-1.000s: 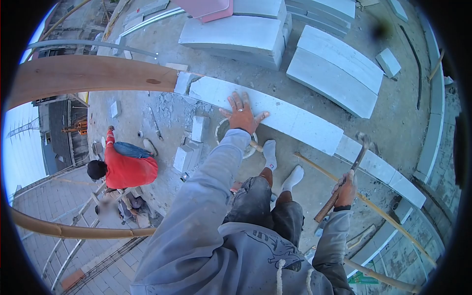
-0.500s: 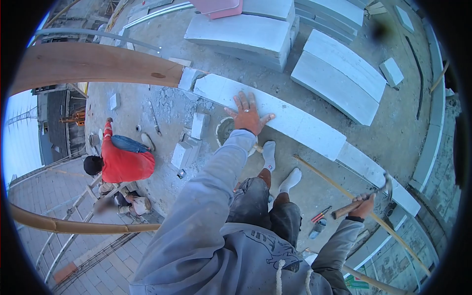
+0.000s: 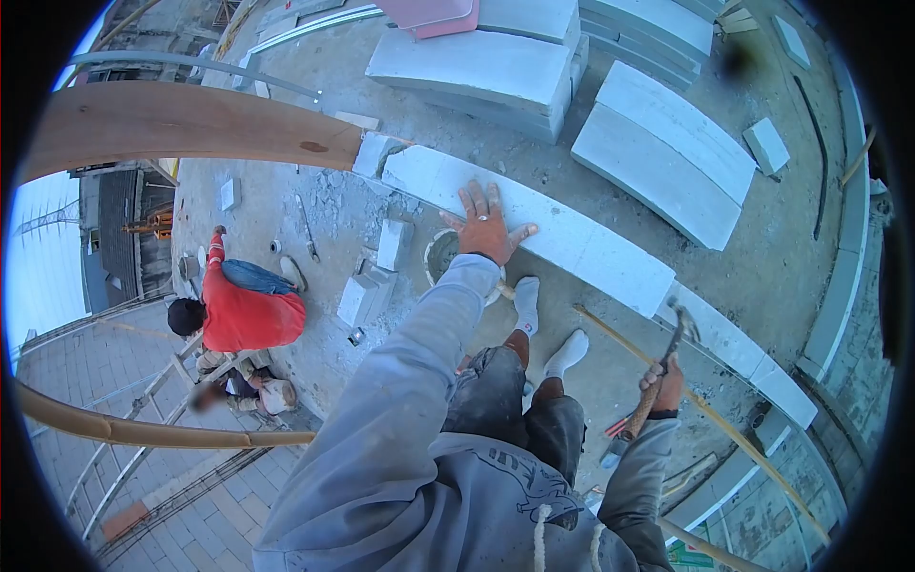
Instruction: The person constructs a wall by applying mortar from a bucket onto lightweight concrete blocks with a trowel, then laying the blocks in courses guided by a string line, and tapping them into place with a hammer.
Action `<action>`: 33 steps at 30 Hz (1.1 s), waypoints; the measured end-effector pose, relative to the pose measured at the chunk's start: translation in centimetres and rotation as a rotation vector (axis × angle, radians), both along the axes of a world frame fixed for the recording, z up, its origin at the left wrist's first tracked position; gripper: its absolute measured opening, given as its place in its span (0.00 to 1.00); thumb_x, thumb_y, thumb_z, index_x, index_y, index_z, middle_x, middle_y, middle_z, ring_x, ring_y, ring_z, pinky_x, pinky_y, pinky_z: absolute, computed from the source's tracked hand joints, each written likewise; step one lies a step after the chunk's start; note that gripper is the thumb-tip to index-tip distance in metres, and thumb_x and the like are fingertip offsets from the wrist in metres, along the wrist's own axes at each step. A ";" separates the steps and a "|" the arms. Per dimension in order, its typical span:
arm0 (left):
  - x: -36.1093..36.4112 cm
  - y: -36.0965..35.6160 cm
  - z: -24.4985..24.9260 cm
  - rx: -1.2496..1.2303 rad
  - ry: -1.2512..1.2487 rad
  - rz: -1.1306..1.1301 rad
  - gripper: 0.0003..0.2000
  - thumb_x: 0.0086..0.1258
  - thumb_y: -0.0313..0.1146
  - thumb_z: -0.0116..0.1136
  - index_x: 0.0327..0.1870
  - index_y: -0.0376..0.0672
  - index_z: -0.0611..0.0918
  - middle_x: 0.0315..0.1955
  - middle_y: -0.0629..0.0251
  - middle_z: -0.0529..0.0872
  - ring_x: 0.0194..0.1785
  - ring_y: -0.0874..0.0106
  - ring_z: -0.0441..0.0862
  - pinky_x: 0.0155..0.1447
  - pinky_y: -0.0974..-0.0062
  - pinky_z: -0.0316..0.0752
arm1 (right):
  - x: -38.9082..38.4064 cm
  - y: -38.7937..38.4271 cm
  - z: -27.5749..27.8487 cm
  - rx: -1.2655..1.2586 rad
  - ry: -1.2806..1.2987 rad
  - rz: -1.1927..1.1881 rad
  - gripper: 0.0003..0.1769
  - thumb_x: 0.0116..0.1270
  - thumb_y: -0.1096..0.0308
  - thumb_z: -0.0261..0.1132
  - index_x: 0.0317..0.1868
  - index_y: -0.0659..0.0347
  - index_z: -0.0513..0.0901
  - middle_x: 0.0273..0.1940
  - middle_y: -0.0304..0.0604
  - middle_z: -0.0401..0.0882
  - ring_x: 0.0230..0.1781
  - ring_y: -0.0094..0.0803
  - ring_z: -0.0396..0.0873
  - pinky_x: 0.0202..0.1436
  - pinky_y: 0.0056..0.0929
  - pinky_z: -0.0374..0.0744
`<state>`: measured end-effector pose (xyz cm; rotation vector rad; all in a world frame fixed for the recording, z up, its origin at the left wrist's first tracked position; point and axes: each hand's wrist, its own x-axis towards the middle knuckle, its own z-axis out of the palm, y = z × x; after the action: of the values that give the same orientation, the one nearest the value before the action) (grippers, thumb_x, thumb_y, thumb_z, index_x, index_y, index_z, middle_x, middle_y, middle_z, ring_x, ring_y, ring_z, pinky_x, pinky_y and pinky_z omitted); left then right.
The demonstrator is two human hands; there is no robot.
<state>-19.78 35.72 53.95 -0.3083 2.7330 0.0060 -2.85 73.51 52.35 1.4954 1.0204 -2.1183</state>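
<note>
My left hand (image 3: 485, 232) lies flat with its fingers spread on the long white block (image 3: 562, 240) at the top of the low wall. In my right hand (image 3: 664, 383) is a hammer (image 3: 652, 400), gripped by its brown handle, its metal head (image 3: 684, 329) raised near the joint with the white block further right (image 3: 729, 338). A small white piece (image 3: 374, 153) stands at the left end of the long block, against a brown beam (image 3: 229, 124). Below my left hand a round bucket (image 3: 441, 255) is partly hidden by my sleeve.
Stacked white blocks (image 3: 472, 71) lie beyond the wall, with more blocks (image 3: 664, 153) to their right. A person in red (image 3: 250, 310) crouches at the left, with another person (image 3: 253, 389) below. A bamboo pole (image 3: 734, 429) slants at the right. Loose blocks (image 3: 358, 298) sit on the floor.
My right hand has moved left with the hammer, whose head now points up near the block joint. My left hand stays flat on the block. The view has shifted slightly.
</note>
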 end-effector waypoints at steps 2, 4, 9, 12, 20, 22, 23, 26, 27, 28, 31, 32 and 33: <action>-0.1 0.1 0.0 0.010 0.017 -0.003 0.53 0.55 0.75 0.38 0.72 0.41 0.46 0.71 0.46 0.42 0.74 0.49 0.35 0.64 0.29 0.31 | 0.7 2.7 0.3 0.142 0.027 -0.027 0.21 0.70 0.47 0.50 0.34 0.58 0.70 0.17 0.31 0.64 0.13 0.24 0.65 0.14 0.24 0.67; 0.0 0.1 0.2 0.015 0.020 -0.005 0.53 0.56 0.74 0.41 0.72 0.38 0.46 0.70 0.42 0.43 0.74 0.49 0.36 0.66 0.32 0.33 | 1.2 4.9 1.3 0.206 0.038 -0.040 0.21 0.70 0.47 0.51 0.34 0.57 0.70 0.17 0.31 0.64 0.13 0.24 0.65 0.14 0.24 0.67; 0.0 -0.1 0.0 0.024 0.017 0.005 0.53 0.55 0.75 0.39 0.72 0.41 0.46 0.71 0.45 0.41 0.74 0.49 0.35 0.64 0.29 0.31 | 0.6 5.7 1.5 0.482 0.046 -0.315 0.18 0.70 0.50 0.51 0.31 0.55 0.69 0.19 0.32 0.65 0.16 0.26 0.67 0.16 0.27 0.67; -0.1 0.1 0.5 0.025 0.016 0.006 0.52 0.56 0.74 0.40 0.72 0.40 0.47 0.71 0.44 0.42 0.74 0.49 0.36 0.65 0.31 0.32 | -0.7 0.5 -0.6 0.429 -0.055 -0.109 0.18 0.70 0.49 0.49 0.31 0.54 0.69 0.18 0.32 0.64 0.15 0.27 0.66 0.16 0.28 0.66; -0.1 0.1 0.5 0.027 -0.003 0.010 0.53 0.56 0.73 0.42 0.72 0.39 0.47 0.70 0.42 0.42 0.74 0.49 0.36 0.66 0.31 0.32 | -0.8 -2.6 2.0 0.186 -0.031 0.142 0.23 0.70 0.45 0.49 0.34 0.59 0.71 0.15 0.33 0.64 0.09 0.26 0.65 0.11 0.27 0.66; -0.1 0.1 0.4 0.053 0.026 0.017 0.52 0.56 0.73 0.43 0.72 0.39 0.47 0.70 0.42 0.42 0.74 0.49 0.36 0.65 0.31 0.32 | -0.6 -1.6 3.0 0.275 0.000 0.135 0.23 0.70 0.45 0.49 0.34 0.59 0.71 0.15 0.33 0.64 0.09 0.26 0.65 0.10 0.26 0.66; -0.2 0.1 0.4 0.055 0.028 0.018 0.52 0.56 0.73 0.43 0.72 0.39 0.47 0.70 0.42 0.42 0.74 0.49 0.36 0.65 0.31 0.32 | -0.5 -0.9 3.4 0.277 0.002 0.136 0.23 0.70 0.45 0.49 0.34 0.59 0.71 0.15 0.33 0.64 0.09 0.26 0.65 0.10 0.26 0.66; 0.0 0.1 0.6 0.046 0.017 0.011 0.52 0.56 0.72 0.43 0.72 0.39 0.47 0.70 0.42 0.42 0.74 0.49 0.36 0.65 0.31 0.32 | -0.3 0.2 4.8 0.366 0.042 0.060 0.22 0.70 0.46 0.50 0.33 0.58 0.70 0.16 0.33 0.64 0.10 0.25 0.65 0.11 0.25 0.66; 0.0 0.1 0.5 0.054 0.028 0.011 0.52 0.57 0.72 0.43 0.72 0.39 0.47 0.70 0.42 0.42 0.74 0.48 0.35 0.65 0.31 0.32 | -0.3 0.4 4.6 0.364 0.045 0.064 0.22 0.70 0.46 0.50 0.33 0.58 0.70 0.16 0.33 0.64 0.10 0.25 0.65 0.11 0.25 0.66; 0.0 0.0 0.4 0.062 0.038 0.011 0.51 0.57 0.72 0.44 0.72 0.39 0.46 0.70 0.42 0.42 0.74 0.48 0.35 0.66 0.31 0.32 | -0.3 0.6 4.2 0.428 0.029 -0.044 0.22 0.70 0.46 0.50 0.33 0.58 0.70 0.16 0.33 0.64 0.10 0.26 0.65 0.11 0.25 0.66; 0.0 0.0 0.5 0.075 0.034 0.019 0.51 0.57 0.71 0.44 0.72 0.39 0.47 0.70 0.42 0.42 0.74 0.48 0.35 0.66 0.32 0.32 | -0.6 0.4 2.1 0.493 -0.026 -0.223 0.21 0.70 0.46 0.50 0.33 0.56 0.69 0.17 0.33 0.65 0.10 0.26 0.65 0.12 0.27 0.65; 0.0 0.0 0.6 0.075 0.034 0.022 0.51 0.57 0.71 0.44 0.72 0.39 0.47 0.70 0.42 0.42 0.74 0.48 0.35 0.66 0.32 0.32 | -0.7 -0.9 1.1 0.499 -0.007 -0.194 0.21 0.70 0.46 0.50 0.33 0.56 0.70 0.17 0.33 0.65 0.10 0.26 0.65 0.12 0.28 0.65; 0.1 0.0 0.7 0.075 0.034 0.023 0.51 0.57 0.71 0.44 0.72 0.39 0.46 0.70 0.42 0.42 0.74 0.48 0.35 0.66 0.32 0.32 | -0.7 -1.8 0.4 0.504 0.013 -0.167 0.20 0.70 0.46 0.50 0.33 0.56 0.70 0.16 0.33 0.65 0.10 0.26 0.65 0.12 0.28 0.65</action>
<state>-19.73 35.76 54.69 -0.3209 2.7548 0.1206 -3.59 71.69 52.77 1.8477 1.5699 -2.0763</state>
